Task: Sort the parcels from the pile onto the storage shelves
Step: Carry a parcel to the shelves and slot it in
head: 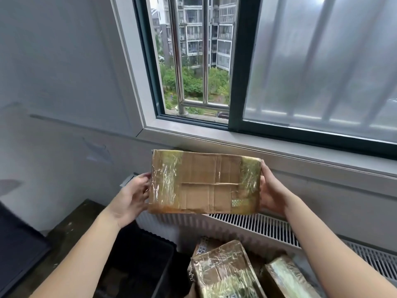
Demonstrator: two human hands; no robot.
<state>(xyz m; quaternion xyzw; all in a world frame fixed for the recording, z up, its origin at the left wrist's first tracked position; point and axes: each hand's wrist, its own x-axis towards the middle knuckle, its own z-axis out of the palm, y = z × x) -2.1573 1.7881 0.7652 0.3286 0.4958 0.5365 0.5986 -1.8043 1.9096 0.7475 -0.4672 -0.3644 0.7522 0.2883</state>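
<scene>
PARCEL IN HAND: A person holds up a flat brown cardboard parcel point(204, 181), bound at both ends with shiny clear tape, in front of a dark-framed sliding window point(242, 61) that stands partly open. The left hand point(132, 195) clasps the parcel's left end and the right hand point(271, 193) its right end. Both appear to grip round the edges, though most of the fingertips are hidden behind the cardboard. The parcel is in the air with its broad face to the camera, above a white slatted radiator point(257, 226) beneath the sill, touching only the two hands. At the bottom of the view, a pile of tape-wrapped cardboard parcels point(223, 269) lies tilted, one against another. Just left of the pile stands a dark plastic bin point(150, 261), next to a dark scuffed surface point(71, 229).
</scene>
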